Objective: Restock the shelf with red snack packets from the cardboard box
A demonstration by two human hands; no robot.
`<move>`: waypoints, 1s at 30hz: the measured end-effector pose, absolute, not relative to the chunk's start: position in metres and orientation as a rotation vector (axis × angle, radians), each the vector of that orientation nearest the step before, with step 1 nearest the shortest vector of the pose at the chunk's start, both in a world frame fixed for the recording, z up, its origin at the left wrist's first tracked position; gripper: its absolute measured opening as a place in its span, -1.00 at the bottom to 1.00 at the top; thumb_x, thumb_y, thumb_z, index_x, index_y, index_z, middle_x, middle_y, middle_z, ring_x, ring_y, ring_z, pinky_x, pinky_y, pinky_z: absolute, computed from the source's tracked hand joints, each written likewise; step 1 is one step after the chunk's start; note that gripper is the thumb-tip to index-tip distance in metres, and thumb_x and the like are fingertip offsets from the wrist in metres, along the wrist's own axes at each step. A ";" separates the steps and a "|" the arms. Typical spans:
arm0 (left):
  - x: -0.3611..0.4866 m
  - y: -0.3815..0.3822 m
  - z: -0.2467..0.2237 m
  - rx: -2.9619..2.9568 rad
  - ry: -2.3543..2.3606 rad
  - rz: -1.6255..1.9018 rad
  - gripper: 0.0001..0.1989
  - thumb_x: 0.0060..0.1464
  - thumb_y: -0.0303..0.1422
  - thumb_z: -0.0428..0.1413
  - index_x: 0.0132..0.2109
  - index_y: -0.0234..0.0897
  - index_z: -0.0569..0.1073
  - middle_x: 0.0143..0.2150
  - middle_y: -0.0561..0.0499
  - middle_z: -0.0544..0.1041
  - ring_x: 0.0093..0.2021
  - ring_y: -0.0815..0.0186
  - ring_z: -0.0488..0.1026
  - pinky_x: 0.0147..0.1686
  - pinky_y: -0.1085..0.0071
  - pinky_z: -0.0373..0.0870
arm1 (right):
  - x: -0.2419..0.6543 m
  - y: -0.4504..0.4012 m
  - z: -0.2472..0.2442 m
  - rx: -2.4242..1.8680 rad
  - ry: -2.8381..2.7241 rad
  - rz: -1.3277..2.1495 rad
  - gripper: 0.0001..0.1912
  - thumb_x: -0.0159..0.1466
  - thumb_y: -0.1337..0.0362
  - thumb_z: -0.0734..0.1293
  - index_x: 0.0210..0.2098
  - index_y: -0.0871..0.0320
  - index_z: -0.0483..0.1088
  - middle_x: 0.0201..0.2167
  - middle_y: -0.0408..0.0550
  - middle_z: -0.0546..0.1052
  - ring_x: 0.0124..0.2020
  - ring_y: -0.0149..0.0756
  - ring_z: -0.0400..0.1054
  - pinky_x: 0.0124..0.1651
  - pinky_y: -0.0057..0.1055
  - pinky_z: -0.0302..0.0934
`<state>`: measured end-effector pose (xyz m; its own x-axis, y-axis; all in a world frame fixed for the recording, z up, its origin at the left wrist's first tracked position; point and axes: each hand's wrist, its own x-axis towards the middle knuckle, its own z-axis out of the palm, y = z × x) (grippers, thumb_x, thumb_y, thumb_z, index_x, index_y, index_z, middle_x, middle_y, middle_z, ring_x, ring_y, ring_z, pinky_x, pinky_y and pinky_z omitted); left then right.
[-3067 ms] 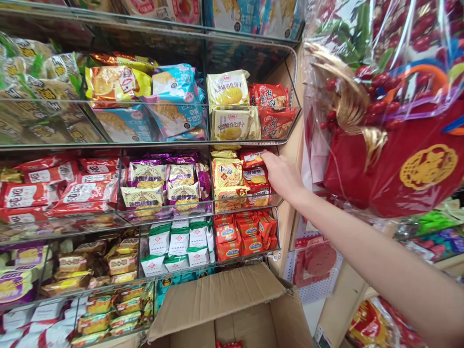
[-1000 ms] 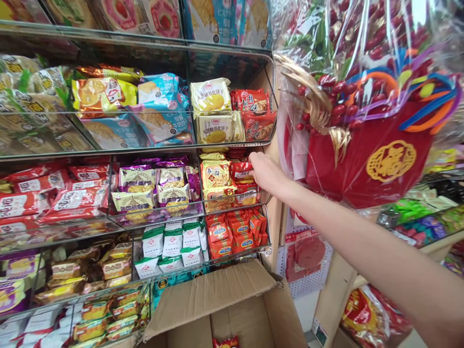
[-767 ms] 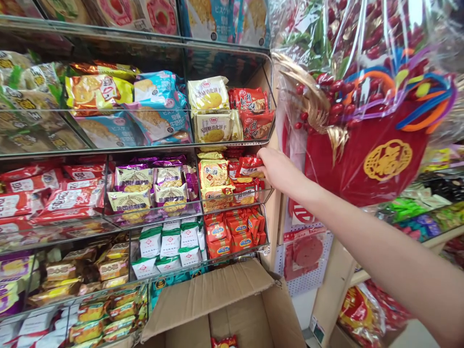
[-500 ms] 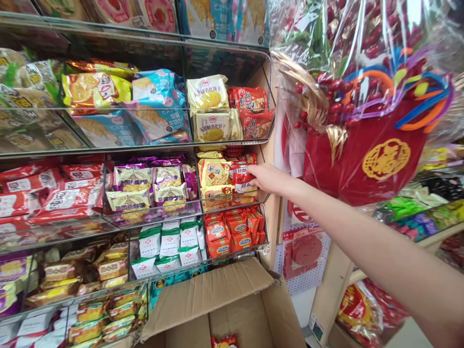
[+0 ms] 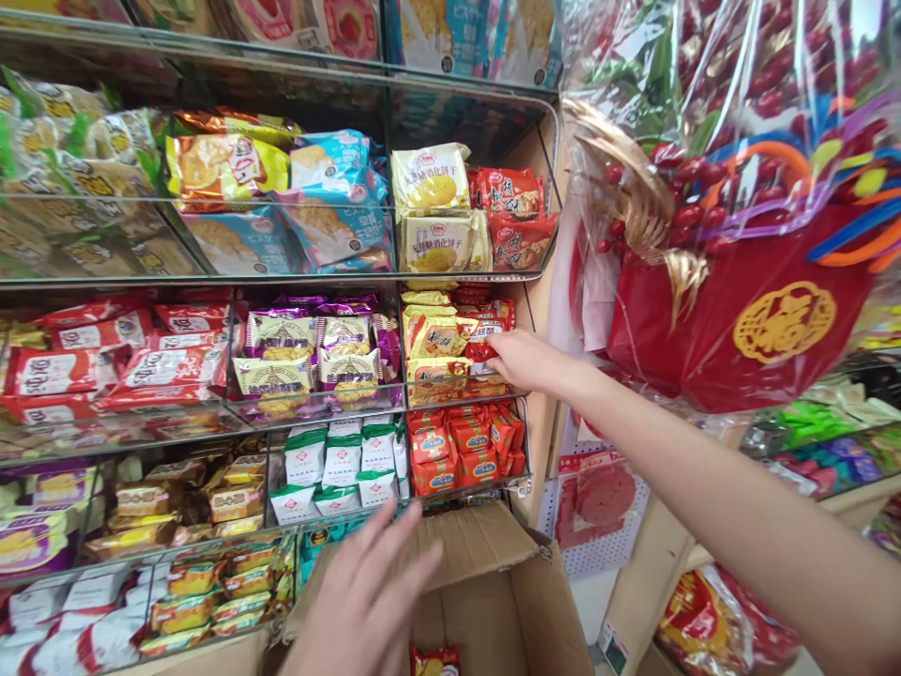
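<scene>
My right hand (image 5: 526, 361) reaches into a shelf bin at the right end of the rack. Its fingers are closed at a red snack packet (image 5: 484, 329), and the hand hides part of that packet. Yellow snack packets (image 5: 437, 335) are stacked just left of it, the upper one tilted. My left hand (image 5: 362, 601), somewhat blurred, is raised over the cardboard box (image 5: 485, 610) with fingers spread and nothing in them. One red packet (image 5: 435, 662) lies inside the box.
Orange-red packets (image 5: 471, 446) fill the bin below, beside white-and-green packets (image 5: 342, 465). Clear shelf edges (image 5: 316, 406) run across the rack. A wrapped red gift arrangement (image 5: 732, 310) hangs close to the right arm.
My left hand has come into view from below, in front of the box. The right hand stays at the red packets. A yellow packet beside it has tilted. The view has shifted slightly left.
</scene>
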<state>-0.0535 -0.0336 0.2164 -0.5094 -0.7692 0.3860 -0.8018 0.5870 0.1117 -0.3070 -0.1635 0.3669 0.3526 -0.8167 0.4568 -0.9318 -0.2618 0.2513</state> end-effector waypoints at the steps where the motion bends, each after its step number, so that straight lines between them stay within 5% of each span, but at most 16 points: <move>1: -0.060 -0.051 0.242 1.183 -2.415 0.213 -0.47 0.10 -0.40 -0.09 0.18 0.17 0.05 0.32 0.18 0.02 0.33 0.13 -0.22 0.24 0.01 -0.06 | -0.306 -0.164 0.365 2.148 -1.507 0.335 -0.79 0.24 0.30 0.13 -0.22 0.24 0.33 -0.21 0.16 0.51 -0.16 -0.09 0.40 -0.16 -0.31 0.17; 4: -0.088 -0.101 0.311 0.887 -2.341 0.824 -0.46 0.12 -0.32 -0.12 0.24 -0.08 -0.05 0.34 0.04 -0.03 0.33 0.07 -0.31 0.24 -0.03 -0.19 | -0.306 -0.164 0.360 2.151 -1.469 0.374 -0.78 0.27 0.34 0.08 -0.17 0.22 0.30 -0.15 0.12 0.50 -0.11 -0.14 0.38 -0.10 -0.31 0.14; 8: -0.111 -0.146 0.353 0.987 -2.253 0.953 -0.44 0.14 -0.15 -0.19 0.24 -0.26 -0.01 0.32 -0.10 0.03 0.32 0.03 -0.19 0.21 -0.09 -0.19 | -0.308 -0.160 0.357 2.142 -1.456 0.412 -0.77 0.27 0.34 0.10 -0.13 0.22 0.29 -0.16 0.12 0.51 -0.15 -0.13 0.39 -0.13 -0.30 0.15; 13: -0.103 -0.166 0.345 1.127 -2.170 0.875 -0.43 0.13 -0.12 -0.20 0.23 -0.24 0.01 0.32 -0.15 0.03 0.30 -0.08 -0.13 0.15 -0.09 -0.01 | -0.306 -0.157 0.353 2.148 -1.423 0.454 -0.76 0.28 0.35 0.08 -0.18 0.23 0.33 -0.17 0.13 0.51 -0.13 -0.13 0.38 -0.08 -0.27 0.13; 20: -0.094 -0.168 0.352 0.973 -2.291 0.863 -0.52 0.11 -0.14 -0.13 0.16 -0.15 0.17 0.29 -0.15 0.10 0.29 -0.10 -0.11 0.15 -0.03 0.02 | -0.306 -0.158 0.354 2.205 -1.395 0.508 -0.74 0.25 0.31 0.14 -0.08 0.20 0.30 -0.13 0.07 0.49 -0.11 -0.22 0.35 -0.04 -0.31 0.13; 30: -0.088 -0.146 0.355 0.935 -2.354 0.843 -0.47 0.02 -0.29 0.00 0.16 -0.19 0.14 0.34 -0.16 -0.10 0.31 -0.07 -0.24 0.17 -0.04 -0.04 | -0.306 -0.131 0.343 2.195 -1.149 0.875 -0.68 0.23 0.34 0.14 -0.04 0.26 0.27 -0.01 0.13 0.34 0.09 -0.13 0.13 0.13 -0.11 0.00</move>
<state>-0.0883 -0.1461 0.3553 -0.6583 -0.4405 0.6104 -0.7279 0.5793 -0.3670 -0.3056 -0.1307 0.3429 0.4350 -0.5194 0.7355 -0.8469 -0.5135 0.1382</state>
